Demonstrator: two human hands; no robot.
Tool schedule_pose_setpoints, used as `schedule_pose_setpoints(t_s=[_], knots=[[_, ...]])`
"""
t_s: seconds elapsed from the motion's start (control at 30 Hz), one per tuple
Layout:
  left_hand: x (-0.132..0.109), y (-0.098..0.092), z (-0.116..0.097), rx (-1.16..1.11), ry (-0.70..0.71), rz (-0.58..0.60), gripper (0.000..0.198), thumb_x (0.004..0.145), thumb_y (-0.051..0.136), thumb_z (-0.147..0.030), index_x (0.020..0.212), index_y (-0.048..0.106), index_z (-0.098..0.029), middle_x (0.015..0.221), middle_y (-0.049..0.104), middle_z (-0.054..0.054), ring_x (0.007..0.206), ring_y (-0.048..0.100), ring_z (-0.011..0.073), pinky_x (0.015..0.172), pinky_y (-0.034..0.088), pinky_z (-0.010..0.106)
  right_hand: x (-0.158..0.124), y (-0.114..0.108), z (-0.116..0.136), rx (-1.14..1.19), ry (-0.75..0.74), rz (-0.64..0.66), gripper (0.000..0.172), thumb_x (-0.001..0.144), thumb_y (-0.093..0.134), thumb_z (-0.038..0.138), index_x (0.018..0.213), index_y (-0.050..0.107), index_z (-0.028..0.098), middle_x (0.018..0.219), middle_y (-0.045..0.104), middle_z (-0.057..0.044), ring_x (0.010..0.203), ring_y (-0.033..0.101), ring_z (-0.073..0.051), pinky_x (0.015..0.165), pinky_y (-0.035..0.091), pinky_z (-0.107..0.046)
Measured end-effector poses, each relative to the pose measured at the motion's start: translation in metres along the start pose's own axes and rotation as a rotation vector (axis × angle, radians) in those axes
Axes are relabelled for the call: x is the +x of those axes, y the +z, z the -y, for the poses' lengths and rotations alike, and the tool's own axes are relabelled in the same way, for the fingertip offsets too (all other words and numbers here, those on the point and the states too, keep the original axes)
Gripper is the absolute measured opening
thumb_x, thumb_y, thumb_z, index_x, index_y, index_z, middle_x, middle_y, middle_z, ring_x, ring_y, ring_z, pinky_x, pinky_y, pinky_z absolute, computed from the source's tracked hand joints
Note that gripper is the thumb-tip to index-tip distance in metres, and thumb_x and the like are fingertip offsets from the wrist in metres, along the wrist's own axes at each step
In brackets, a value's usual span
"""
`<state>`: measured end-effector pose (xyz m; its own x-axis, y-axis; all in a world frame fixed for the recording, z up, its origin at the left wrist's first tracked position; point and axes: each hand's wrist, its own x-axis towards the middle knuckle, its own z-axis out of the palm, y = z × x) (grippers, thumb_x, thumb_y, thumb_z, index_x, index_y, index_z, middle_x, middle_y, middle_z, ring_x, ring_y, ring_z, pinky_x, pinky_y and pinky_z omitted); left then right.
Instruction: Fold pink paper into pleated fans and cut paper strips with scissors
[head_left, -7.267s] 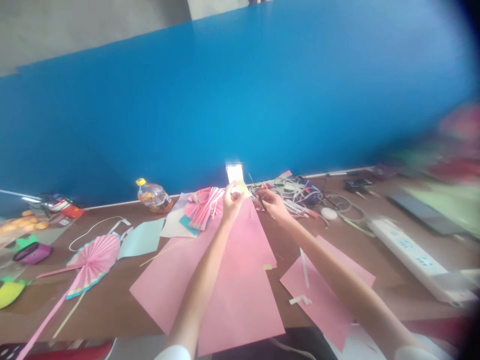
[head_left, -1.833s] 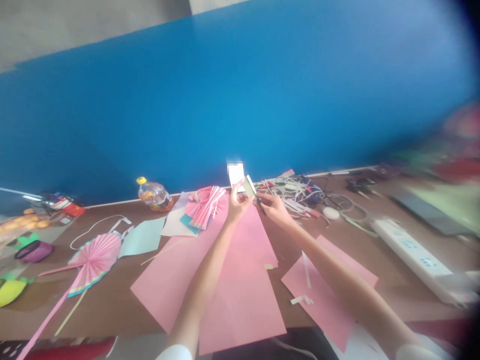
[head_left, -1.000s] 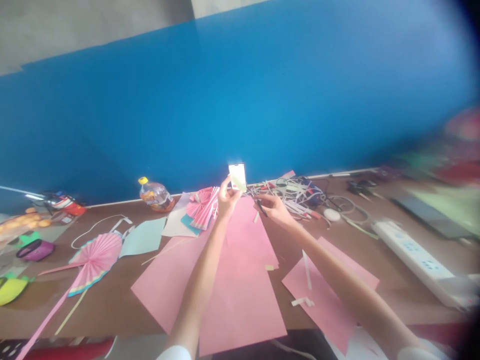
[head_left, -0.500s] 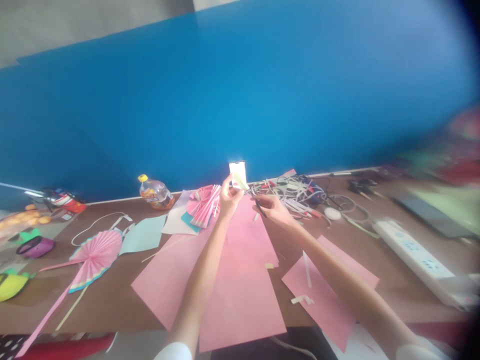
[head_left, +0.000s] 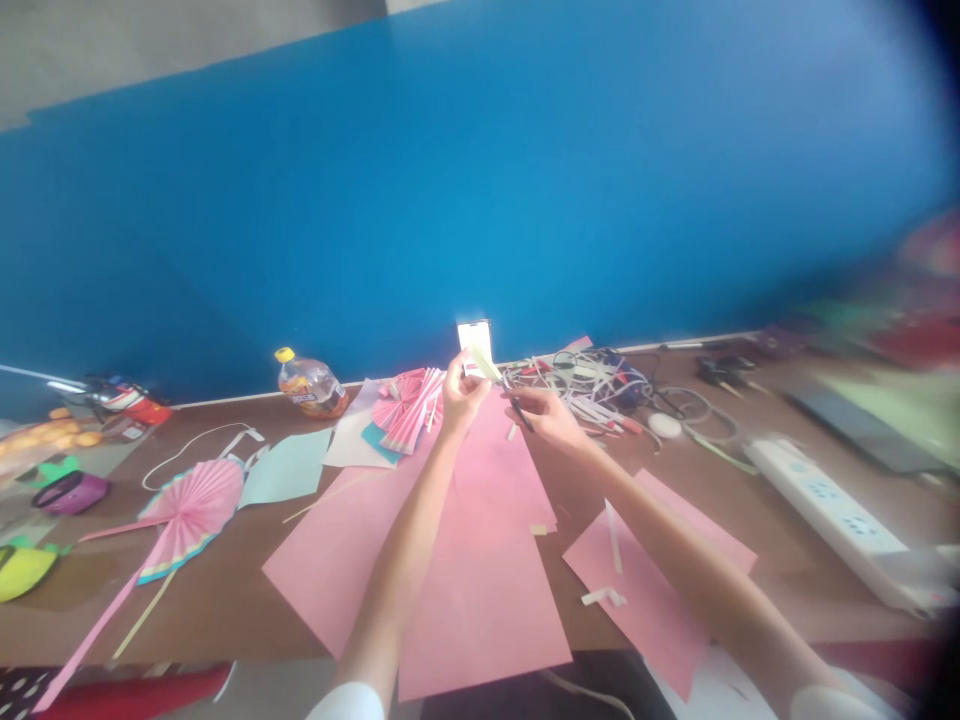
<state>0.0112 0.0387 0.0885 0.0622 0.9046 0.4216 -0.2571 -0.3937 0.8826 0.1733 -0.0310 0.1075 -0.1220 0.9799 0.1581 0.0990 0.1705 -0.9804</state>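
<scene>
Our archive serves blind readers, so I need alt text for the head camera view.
The left hand pinches a small pale paper piece and the right hand grips a dark slim tool, above pink paper sheets on a brown table. A pleated pink fan, a bottle and a power strip lie nearby.

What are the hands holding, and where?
The left hand pinches a small pale paper piece by its lower end. The right hand grips a thin dark tool; grip spot unclear.

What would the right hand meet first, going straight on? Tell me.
Likely the pale paper piece in the left hand; the right hand, gripping a dark tool, points at it. Depth unclear.
</scene>
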Motion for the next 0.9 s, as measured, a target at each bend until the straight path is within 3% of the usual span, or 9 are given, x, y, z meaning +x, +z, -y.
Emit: schedule_pose_setpoints(t_s=[0.17,0.37,0.9], knots=[[-0.0007,0.0002,-0.0016,0.003,-0.012,0.009,0.078,0.070,0.080,-0.032,0.140,0.047,-0.024,0.132,0.058,0.013,0.073,0.060,0.0079,0.069,0.050,0.021,-0.0017,0.0005,0.0047,-0.001,0.021,-0.001,0.053,0.069,0.071,0.048,0.107,0.071,0.010,0.071,0.063,-0.004,0.060,0.047,-0.012,0.057,0.039,-0.028],[-0.0004,-0.0010,-0.0005,-0.002,0.012,0.007,0.074,0.071,0.080,-0.032,0.139,0.049,-0.026,0.147,0.045,0.013,0.074,0.059,0.0061,0.070,0.051,0.021,-0.0019,0.0007,0.0066,-0.008,0.021,0.000,0.054,0.069,0.072,0.048,0.106,0.071,0.009,0.066,0.060,-0.002,0.059,0.045,-0.011,0.056,0.037,-0.027],[0.0003,-0.0035,0.0019,0.028,0.010,0.008,0.076,0.072,0.080,-0.036,0.140,0.047,-0.025,0.147,0.045,0.014,0.075,0.059,0.0070,0.071,0.051,0.021,-0.0026,0.0003,0.0056,-0.041,0.022,0.007,0.055,0.072,0.070,0.049,0.109,0.070,0.008,0.055,0.051,0.003,0.048,0.042,-0.010,0.048,0.040,-0.027]])
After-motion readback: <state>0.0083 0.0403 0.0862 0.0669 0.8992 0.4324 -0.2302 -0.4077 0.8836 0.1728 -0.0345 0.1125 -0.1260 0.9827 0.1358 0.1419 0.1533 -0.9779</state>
